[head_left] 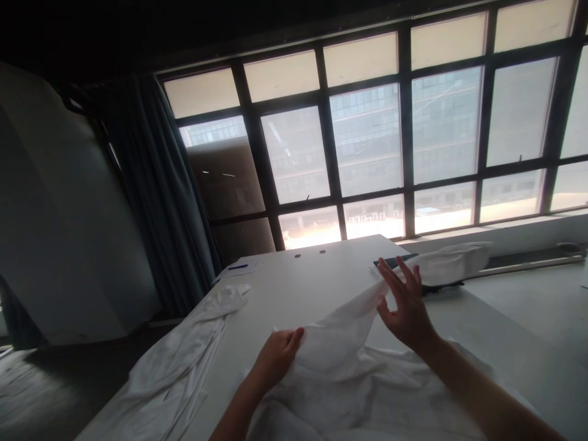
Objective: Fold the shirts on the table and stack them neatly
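Observation:
A white garment lies rumpled over the near part of the table, with a long sleeve-like length raised and stretched toward the right. My left hand is closed on its left edge, thumb on top. Along the stretched length is my right hand, fingers spread and thumb apart, against or just in front of the fabric. Whether the right fingertips touch the cloth I cannot tell. The garment's lower part runs out of view.
More white garments lie along the table's left edge. Behind them is a paper with a blue pen. A dark object sits partly behind the raised cloth. The white table reaches toward the windows; a dark curtain hangs left.

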### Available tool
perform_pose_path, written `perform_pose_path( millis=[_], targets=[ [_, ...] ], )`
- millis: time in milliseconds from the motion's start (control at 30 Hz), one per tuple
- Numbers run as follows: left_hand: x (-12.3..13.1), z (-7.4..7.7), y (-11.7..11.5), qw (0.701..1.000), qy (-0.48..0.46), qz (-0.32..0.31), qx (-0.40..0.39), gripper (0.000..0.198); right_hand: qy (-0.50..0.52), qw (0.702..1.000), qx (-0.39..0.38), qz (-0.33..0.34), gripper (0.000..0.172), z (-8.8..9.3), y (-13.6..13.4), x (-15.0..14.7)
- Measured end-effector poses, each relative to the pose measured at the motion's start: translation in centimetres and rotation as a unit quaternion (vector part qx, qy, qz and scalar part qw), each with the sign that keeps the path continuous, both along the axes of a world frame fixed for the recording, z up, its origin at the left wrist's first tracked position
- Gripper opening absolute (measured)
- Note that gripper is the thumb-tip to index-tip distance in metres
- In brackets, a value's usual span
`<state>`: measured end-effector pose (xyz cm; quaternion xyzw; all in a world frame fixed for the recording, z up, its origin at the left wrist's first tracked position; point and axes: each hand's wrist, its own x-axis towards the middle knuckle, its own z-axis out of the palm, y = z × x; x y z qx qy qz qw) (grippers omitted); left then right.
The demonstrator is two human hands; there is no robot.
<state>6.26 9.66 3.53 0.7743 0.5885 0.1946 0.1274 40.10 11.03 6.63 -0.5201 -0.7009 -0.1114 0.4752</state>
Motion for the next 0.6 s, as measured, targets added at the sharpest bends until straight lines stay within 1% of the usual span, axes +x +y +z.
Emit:
perform_pose_path(
  millis=[67, 133, 167, 233, 267, 300, 400, 500, 533, 600],
  targets=[
    [-0.7, 0.4, 0.0, 0.998, 0.049, 0.03, -0.009, 0.07, -0.077, 0.995, -0.052, -0.024, 0.069, -0.8, 0.9, 0.5],
    [-1.7, 0.5, 0.2, 0.993, 0.094, 0.063, -0.02, 0.062, -0.13, 0.981, -0.144, -0.022, 0.06, -2.4, 2.2, 1.6],
    [-2.4, 0.4, 0.3, 0.991, 0.107, 0.075, -0.028, 0.058, -0.146, 0.967, -0.207, -0.01, 0.056, -3.3, 2.8, 2.4],
    [-4.1, 0.1, 0.6, 0.984, 0.133, 0.101, -0.054, 0.048, -0.152, 0.929, -0.337, 0.027, 0.058, -4.9, 3.9, 3.9],
    [-5.0, -0.1, 0.7, 0.98, 0.148, 0.115, -0.069, 0.044, -0.147, 0.911, -0.382, 0.045, 0.06, -5.5, 4.3, 4.6],
    [-5.8, -0.3, 0.8, 0.975, 0.162, 0.128, -0.083, 0.038, -0.141, 0.899, -0.411, 0.061, 0.06, -5.9, 4.6, 5.3],
    [-8.0, -0.7, 0.9, 0.961, 0.196, 0.164, -0.107, 0.024, -0.137, 0.886, -0.432, 0.1, 0.057, -6.1, 4.9, 6.9],
    [-8.6, -0.5, 0.7, 0.954, 0.216, 0.18, -0.1, 0.014, -0.142, 0.86, -0.47, 0.138, 0.064, -5.7, 4.6, 7.8],
    [-8.3, -0.3, 0.5, 0.956, 0.218, 0.171, -0.093, 0.013, -0.146, 0.85, -0.484, 0.147, 0.067, -5.6, 4.3, 7.9],
    [-7.1, 0.0, 0.3, 0.967, 0.209, 0.129, -0.075, 0.017, -0.162, 0.833, -0.505, 0.156, 0.074, -5.5, 3.7, 7.6]
  ],
)
